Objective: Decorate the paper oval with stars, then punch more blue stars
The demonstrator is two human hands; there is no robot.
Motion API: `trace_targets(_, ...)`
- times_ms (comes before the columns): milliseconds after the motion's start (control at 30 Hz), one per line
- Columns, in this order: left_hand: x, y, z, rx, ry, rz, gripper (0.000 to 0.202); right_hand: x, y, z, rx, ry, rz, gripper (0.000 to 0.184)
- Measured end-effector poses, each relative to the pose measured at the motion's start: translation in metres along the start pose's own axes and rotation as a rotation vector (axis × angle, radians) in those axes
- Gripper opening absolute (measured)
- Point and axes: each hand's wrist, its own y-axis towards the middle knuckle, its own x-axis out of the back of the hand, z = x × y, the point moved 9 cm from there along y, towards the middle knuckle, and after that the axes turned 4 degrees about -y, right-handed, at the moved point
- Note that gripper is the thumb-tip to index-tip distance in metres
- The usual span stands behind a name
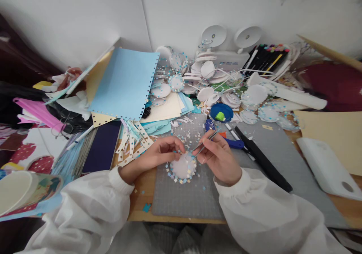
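Observation:
A round white disc (183, 166) lies on the grey cutting mat (183, 203), edged with small pale blue, white and cream paper stars. My left hand (162, 152) is curled at the disc's upper left rim, its thumb and fingertips closed on that edge. Metal tweezers (205, 142) are pinched in my right hand (222, 157), and their tips point down-left toward the disc's upper right rim. Whether the tips grip a star is too small to make out. Loose paper stars (183, 135) are scattered on the mat just beyond my hands.
Punched blue paper (124, 84) leans at the back left. Several star-edged white discs (254, 95) are heaped at the back. A blue lid (222, 113), a black stick-like object (263, 159) and a white device (329, 167) lie to the right. A paper cup (25, 190) stands at left.

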Motion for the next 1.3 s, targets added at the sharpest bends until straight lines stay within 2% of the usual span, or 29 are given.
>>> trace_targets(300,0.007,-0.001,0.006,-0.018,-0.079,-0.047,0.013,0.004,0.003,0.004,-0.001,-0.003,-0.037,0.030)
trace_targets(567,0.000,-0.002,0.003,-0.016,-0.097,0.022,0.010,0.003,0.002,-0.002,-0.044,-0.023,-0.049,0.032)
trace_targets(1067,0.005,-0.001,0.004,-0.059,-0.101,-0.021,0.013,0.004,0.005,-0.004,-0.029,-0.065,-0.057,0.030)
trace_targets(1300,0.003,-0.001,0.003,-0.035,-0.102,-0.009,0.011,0.003,0.004,-0.009,-0.079,-0.060,-0.055,0.030)
